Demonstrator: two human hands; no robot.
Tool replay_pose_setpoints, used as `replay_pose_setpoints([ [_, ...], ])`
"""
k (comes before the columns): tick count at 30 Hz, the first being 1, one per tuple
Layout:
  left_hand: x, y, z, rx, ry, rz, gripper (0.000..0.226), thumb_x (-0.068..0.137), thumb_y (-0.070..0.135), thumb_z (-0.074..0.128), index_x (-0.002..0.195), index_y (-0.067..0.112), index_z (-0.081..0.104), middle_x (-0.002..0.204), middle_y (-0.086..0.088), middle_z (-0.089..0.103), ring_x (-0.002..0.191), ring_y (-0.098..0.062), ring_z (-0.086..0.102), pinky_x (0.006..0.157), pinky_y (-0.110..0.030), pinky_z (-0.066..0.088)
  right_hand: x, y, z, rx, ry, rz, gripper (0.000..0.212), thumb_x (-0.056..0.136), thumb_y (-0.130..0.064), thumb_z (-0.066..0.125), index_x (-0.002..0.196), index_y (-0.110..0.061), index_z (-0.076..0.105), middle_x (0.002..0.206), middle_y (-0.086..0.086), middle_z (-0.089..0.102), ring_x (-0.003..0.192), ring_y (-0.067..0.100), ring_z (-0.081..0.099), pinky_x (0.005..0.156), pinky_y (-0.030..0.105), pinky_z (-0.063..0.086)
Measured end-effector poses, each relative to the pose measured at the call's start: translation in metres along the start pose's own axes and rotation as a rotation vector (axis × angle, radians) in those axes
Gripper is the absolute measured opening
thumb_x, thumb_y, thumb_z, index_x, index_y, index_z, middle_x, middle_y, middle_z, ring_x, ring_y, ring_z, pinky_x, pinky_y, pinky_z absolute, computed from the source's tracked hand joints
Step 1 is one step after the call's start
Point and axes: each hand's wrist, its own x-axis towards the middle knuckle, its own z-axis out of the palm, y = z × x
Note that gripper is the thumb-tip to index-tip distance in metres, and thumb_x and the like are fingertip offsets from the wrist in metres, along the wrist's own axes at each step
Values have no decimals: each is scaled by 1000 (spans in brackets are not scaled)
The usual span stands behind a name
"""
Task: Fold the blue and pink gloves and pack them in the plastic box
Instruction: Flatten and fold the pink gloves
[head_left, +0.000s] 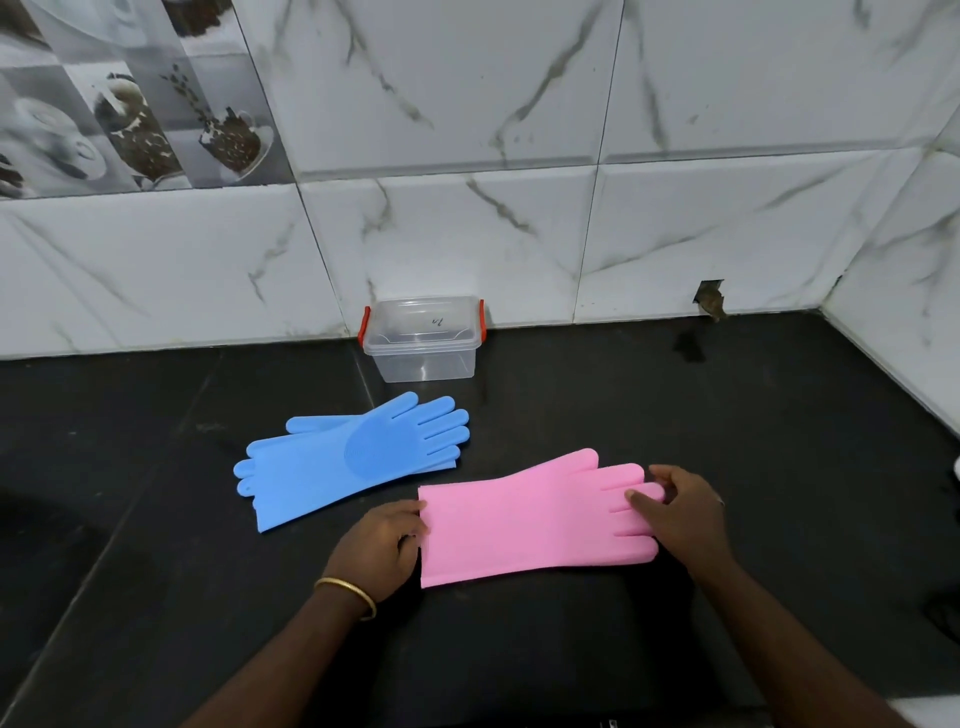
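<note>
The pink gloves (524, 517) lie flat on the black counter in front of me, cuff to the left, fingers to the right. My left hand (382, 545) pinches the cuff edge. My right hand (680, 512) grips the fingertips at the other end. The blue gloves (353, 457) lie stacked to the left and slightly further back, untouched, one pointing each way. A clear plastic box (423, 338) with red side clips stands against the wall behind them, its lid on.
The black counter (675, 405) runs to marble-tiled walls at the back and right. A small hole in the tile (709, 299) sits at the back right. A dark sink recess (36, 545) lies at the far left.
</note>
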Motion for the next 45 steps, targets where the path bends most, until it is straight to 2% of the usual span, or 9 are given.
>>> replay_pose_setpoints([
  [6,37,26,5,-427,54,-573,59,77,28,77,128,14,50,120,-2,60,105,-18,58,89,-30,46,10,-1,-1,140,-127,188,33,79,-25,77,107,-11,66,99,4,68,88,21,65,76,36,53],
  [12,69,32,-3,-312,-117,-728,43,75,25,79,111,11,61,110,-6,66,86,-16,54,75,-27,45,19,-5,-4,177,-230,233,13,74,-13,80,83,-11,70,85,8,73,80,22,69,72,38,57],
  [17,79,39,-9,-311,-161,-592,11,82,19,68,85,22,58,86,3,57,74,-10,51,69,-23,43,23,-8,-10,217,-257,230,25,71,-6,83,86,-6,64,88,9,68,78,21,63,63,30,47],
  [23,104,27,-25,-551,-36,-489,28,79,24,75,87,25,49,86,4,57,75,-10,53,59,-22,42,44,-19,-6,310,-182,225,23,69,2,83,81,-3,64,79,11,68,72,22,60,60,30,49],
  [29,117,24,-26,-742,55,-418,36,85,15,70,103,30,42,92,-4,59,87,-19,62,84,-44,57,62,-29,-1,269,-54,162,20,72,-1,81,81,-7,65,80,9,69,74,23,61,72,41,53],
  [32,116,16,-24,-729,-88,-330,28,83,11,71,100,27,55,98,0,59,91,-19,61,76,-42,60,60,-37,2,1,-40,204,25,77,-14,78,99,-9,66,102,12,71,91,27,64,87,42,52],
  [35,113,5,-22,-776,-237,-215,59,73,11,81,120,34,53,115,12,54,110,-17,56,89,-41,57,44,-53,13,-285,98,152,58,83,-25,71,136,-11,51,134,13,59,124,34,53,104,45,42],
  [40,111,1,-20,-486,-231,-140,82,66,25,87,136,33,44,138,8,43,121,-11,46,100,-24,41,3,-113,72,208,100,-141,54,94,-33,60,144,-23,43,131,-14,53,122,-13,42,106,11,30],
  [45,108,9,-22,-403,-196,-99,95,63,34,88,142,32,35,146,6,37,126,-14,42,104,-27,38,3,-147,117,581,-145,-38,54,101,-34,48,151,-24,31,155,-5,37,140,12,37,108,25,33],
])
